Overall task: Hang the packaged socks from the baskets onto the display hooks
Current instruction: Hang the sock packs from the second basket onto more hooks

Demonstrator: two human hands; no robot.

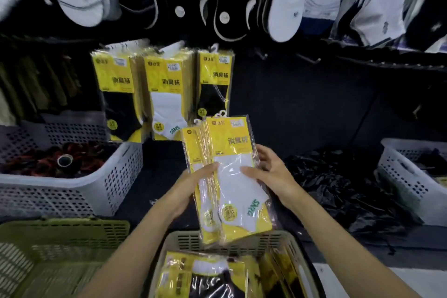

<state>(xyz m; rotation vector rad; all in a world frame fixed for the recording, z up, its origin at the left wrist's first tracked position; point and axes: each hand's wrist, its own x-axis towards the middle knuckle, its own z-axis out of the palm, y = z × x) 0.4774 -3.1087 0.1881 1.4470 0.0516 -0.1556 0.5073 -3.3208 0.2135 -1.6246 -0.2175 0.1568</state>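
Both hands hold a small stack of yellow sock packs (232, 176) with white socks, upright above the beige basket (242, 241). My left hand (191, 186) grips the stack's left edge, thumb on the front. My right hand (268, 172) grips the right edge, thumb across the front pack. More yellow packs (200, 271) lie in the beige basket below. Three groups of the same packs hang on the display hooks: black socks (116, 94) at left, white socks (167, 97) in the middle, black socks (214, 84) at right.
A white perforated basket (72, 191) with dark red items stands at left, a green basket (55, 244) in front of it. Another white basket (411, 176) is at right, with black plastic (338, 189) beside it. Loose white and black socks (285, 7) hang above. Bare hooks (309, 58) show at right.
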